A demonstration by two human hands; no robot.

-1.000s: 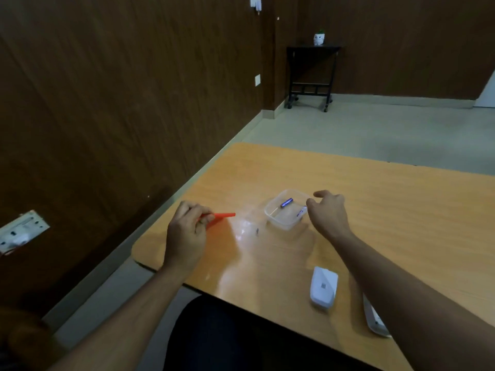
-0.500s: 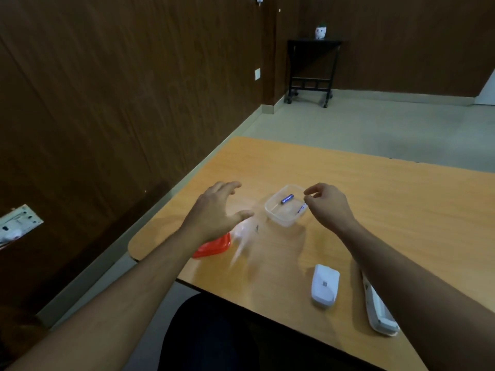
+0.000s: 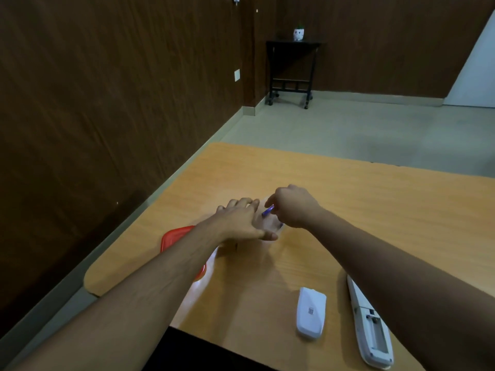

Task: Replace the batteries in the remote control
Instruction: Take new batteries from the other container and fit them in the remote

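Observation:
A white remote control [image 3: 371, 325] lies face down near the table's front right edge, its battery bay open and showing no batteries. Its white battery cover [image 3: 310, 311] lies just left of it. My right hand [image 3: 293, 207] is over a small clear container [image 3: 276, 223] and pinches a blue battery [image 3: 267, 211] by one end. My left hand [image 3: 242, 222] rests spread against the container's left side, hiding most of it. A second battery's tip shows by my right wrist.
A red lid [image 3: 176, 238] lies flat on the wooden table [image 3: 375, 210] under my left forearm, near the left edge. A dark wood wall runs along the left. A black side table [image 3: 292, 68] with a small pot stands far back.
My left hand put the red lid down and moved right to the clear container. My right hand dipped into the container and closed on the blue battery.

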